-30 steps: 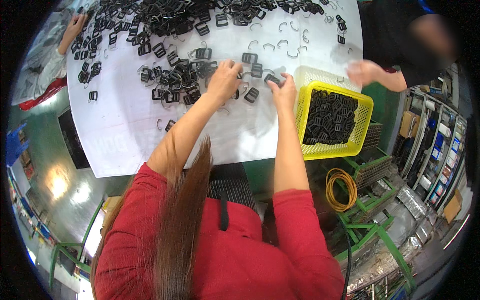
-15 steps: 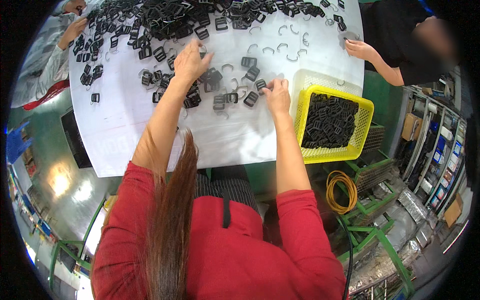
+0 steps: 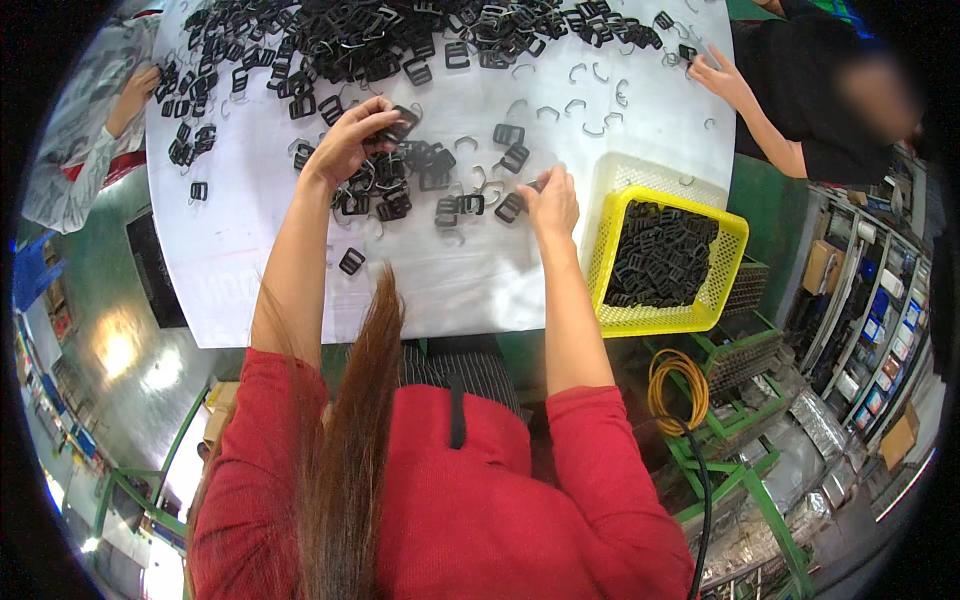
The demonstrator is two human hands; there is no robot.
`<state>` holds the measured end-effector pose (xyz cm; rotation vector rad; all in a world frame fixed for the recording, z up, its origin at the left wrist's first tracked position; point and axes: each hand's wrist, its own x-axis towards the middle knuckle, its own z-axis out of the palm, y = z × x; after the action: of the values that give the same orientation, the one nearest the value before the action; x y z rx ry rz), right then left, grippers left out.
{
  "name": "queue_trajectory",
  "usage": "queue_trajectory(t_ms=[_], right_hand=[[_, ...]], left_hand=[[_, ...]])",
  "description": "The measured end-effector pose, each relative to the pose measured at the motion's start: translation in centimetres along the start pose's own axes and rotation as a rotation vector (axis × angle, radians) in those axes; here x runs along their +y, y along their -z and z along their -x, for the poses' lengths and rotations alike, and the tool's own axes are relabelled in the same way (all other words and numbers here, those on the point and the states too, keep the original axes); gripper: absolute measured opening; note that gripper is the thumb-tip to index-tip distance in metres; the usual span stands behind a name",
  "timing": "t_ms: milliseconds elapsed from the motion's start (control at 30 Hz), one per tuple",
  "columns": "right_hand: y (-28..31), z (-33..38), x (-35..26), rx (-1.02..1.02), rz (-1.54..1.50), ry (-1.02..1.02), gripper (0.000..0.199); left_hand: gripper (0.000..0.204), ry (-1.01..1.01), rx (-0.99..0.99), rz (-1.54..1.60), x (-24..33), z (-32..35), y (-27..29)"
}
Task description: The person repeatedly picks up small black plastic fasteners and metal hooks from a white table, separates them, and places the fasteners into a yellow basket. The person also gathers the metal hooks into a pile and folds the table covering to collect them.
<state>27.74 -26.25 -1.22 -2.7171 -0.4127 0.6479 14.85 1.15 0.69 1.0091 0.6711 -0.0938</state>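
Note:
My left hand (image 3: pixel 352 140) is closed at the fingertips on a black slide buckle (image 3: pixel 404 122), raised over a small heap of buckles (image 3: pixel 378 180). To the right, my right hand (image 3: pixel 553 207) is pinched, with a dark buckle mostly hidden at its fingertips. Another black buckle (image 3: pixel 510 207) lies right beside those fingers. Two more buckles (image 3: pixel 511 147) are just beyond the right hand, and a few rest between my hands. Thin curved strips (image 3: pixel 467 143) are scattered around them on the white tabletop (image 3: pixel 270 270).
A yellow plastic basket (image 3: pixel 737 250) full of black buckles stands at the table's right edge. A large buckle pile (image 3: pixel 360 35) covers the far side. A co-worker's hand (image 3: pixel 722 78) reaches in from the right, another person's hand (image 3: pixel 135 95) from the left. A coiled orange hose (image 3: pixel 680 390) hangs below the basket.
My left hand has drawn back from the far pile and now holds a buckle. A single buckle now shows near the table's front edge. My right hand has moved slightly left and nearer.

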Motion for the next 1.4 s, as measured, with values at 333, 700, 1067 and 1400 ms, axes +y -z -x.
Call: queue_trajectory(t_ms=[333,700,1067,1400], right_hand=[[-0.8,1.1,0.3,0.037,0.054,-0.065,0.046],[-0.4,-2.9,-2.0,-0.068,-0.030,0.059,0.033],[14.2,4.9,10.0,0.392,-0.106,-0.132,0.026],[1.5,5.0,3.4,0.160,-0.030,0.246,0.031]], left_hand=[[0.024,-0.051,0.286,-0.712,-1.8,-0.8,-6.7],[0.032,-0.108,0.306,-0.938,-3.7,1.1,-6.7],[0.024,0.210,0.023,-0.034,-2.1,1.3,-5.8],[0.020,0.213,0.242,-0.147,-2.7,3.1,-6.0]])
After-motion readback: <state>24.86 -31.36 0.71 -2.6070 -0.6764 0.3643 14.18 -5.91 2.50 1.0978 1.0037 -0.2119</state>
